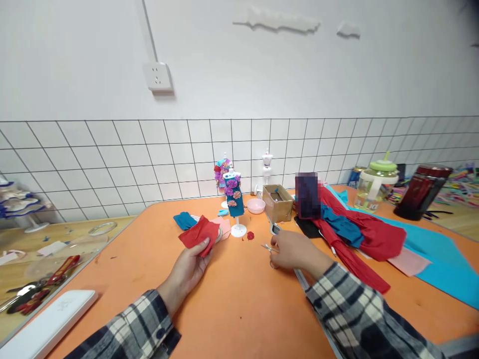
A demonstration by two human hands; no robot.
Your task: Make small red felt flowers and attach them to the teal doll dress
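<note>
My left hand (189, 269) pinches a piece of red fabric (200, 234) between thumb and fingers, held above the orange table. In my right hand (290, 249) is a small pair of scissors (268, 247), its blades pointing left and its handles mostly hidden by the fingers. Between the hands and farther back stands a miniature dress form (234, 197) wearing a blue dress with purple and pink flowers. A small red fabric flower (250, 235) lies at its base. Behind the red fabric are a blue cloth (184, 221) and a pink piece (225, 227).
Behind are a pink bowl (256, 206), a cardboard box (279, 207) and a bare dress form (267, 167). Red fabric (377, 234) and blue sheets (445, 249) cover the right side, near a green-lidded bottle (376, 184) and a dark red cup (421, 194). A white power bank (52, 324) sits front left.
</note>
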